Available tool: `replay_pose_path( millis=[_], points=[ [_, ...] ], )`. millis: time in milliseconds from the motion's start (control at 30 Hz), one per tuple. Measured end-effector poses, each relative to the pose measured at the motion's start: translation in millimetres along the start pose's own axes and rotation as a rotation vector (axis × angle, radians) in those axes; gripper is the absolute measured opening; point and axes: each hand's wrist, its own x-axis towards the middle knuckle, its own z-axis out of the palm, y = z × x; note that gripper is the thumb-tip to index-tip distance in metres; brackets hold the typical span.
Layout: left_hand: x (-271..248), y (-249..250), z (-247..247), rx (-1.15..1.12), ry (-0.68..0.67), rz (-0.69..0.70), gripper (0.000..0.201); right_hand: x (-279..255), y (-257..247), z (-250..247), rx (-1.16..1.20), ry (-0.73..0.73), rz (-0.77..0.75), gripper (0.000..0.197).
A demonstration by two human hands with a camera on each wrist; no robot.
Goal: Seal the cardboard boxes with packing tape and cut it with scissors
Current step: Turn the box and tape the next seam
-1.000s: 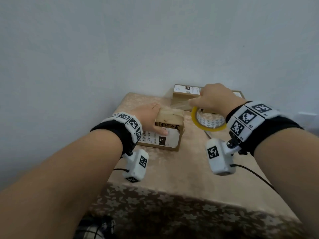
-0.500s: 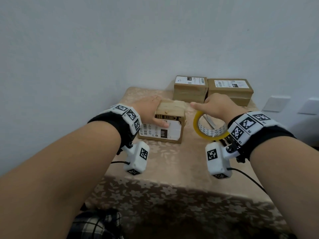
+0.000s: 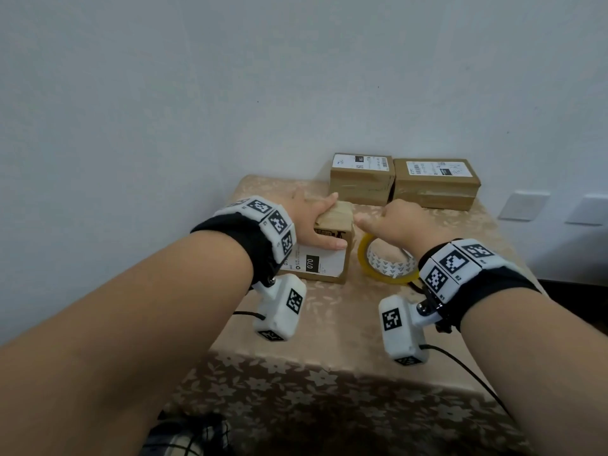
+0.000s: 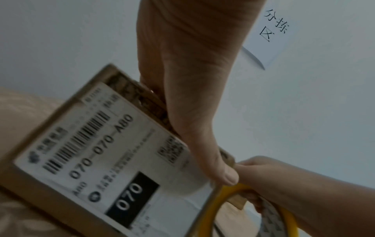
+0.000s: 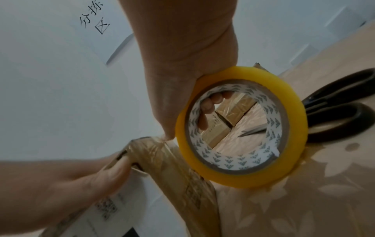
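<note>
Small cardboard box [image 3: 329, 245] on tablecloth [image 3: 345, 324], label face with "070" toward the camera, between the two hands. Left hand [image 3: 309, 225] laid over the box top: fingers fairly straight and close together along the top, thumb [image 4: 215, 160] stretched down the labelled face, tip pressed near the box's right corner. Box thus held between thumb and fingers; degree of finger curl behind the far edge not visible.

Tape roll [image 5: 241, 128], yellow rim, white printed core, just beside the box on its right, tilted, lower rim close to or on the cloth. Right hand [image 3: 398, 225] clamped on the roll: fingers [image 5: 209, 109] hooked through the core, thumb over the outer rim. Clear strip of tape [image 5: 172, 160] pulled from the roll across the near right corner of the box, glossy and wrinkled; right thumb tip at the strip where it meets the box edge. Left thumb tip and right hand nearly touching at that corner, contact uncertain in the blurred left wrist view.

Scissors [image 5: 334, 109], black handles, flat on the cloth to the right of the roll, blade tip visible through the core. Untouched by either hand.

Two more cardboard boxes [image 3: 362, 179] [image 3: 434, 182] side by side at the back against the wall [image 3: 296, 77], each with tape across it and a white label on top.
</note>
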Motion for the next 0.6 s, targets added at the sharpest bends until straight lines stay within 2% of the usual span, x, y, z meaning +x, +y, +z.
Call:
replay_pose_path(
  millis=[167, 267, 367, 433, 600],
  points=[
    [19, 19, 0, 0.071, -0.001, 0.14, 0.111, 3, 1, 3, -0.062, 0.036, -0.018, 0.06],
    [24, 17, -4, -0.036, -0.031, 0.146, 0.117, 1, -2, 3, -0.075, 0.053, -0.016, 0.063],
    [22, 12, -2, -0.092, 0.019, 0.137, 0.118, -4, -2, 1, -0.066, 0.034, -0.016, 0.07],
    [17, 7, -4, -0.19, 0.099, 0.139, 0.117, -8, 1, -10, 0.001, 0.067, -0.042, 0.063],
    [-4, -11, -19, -0.698, 0.499, 0.109, 0.1, -19, -15, -73, 0.364, 0.383, -0.18, 0.046]
  ],
)
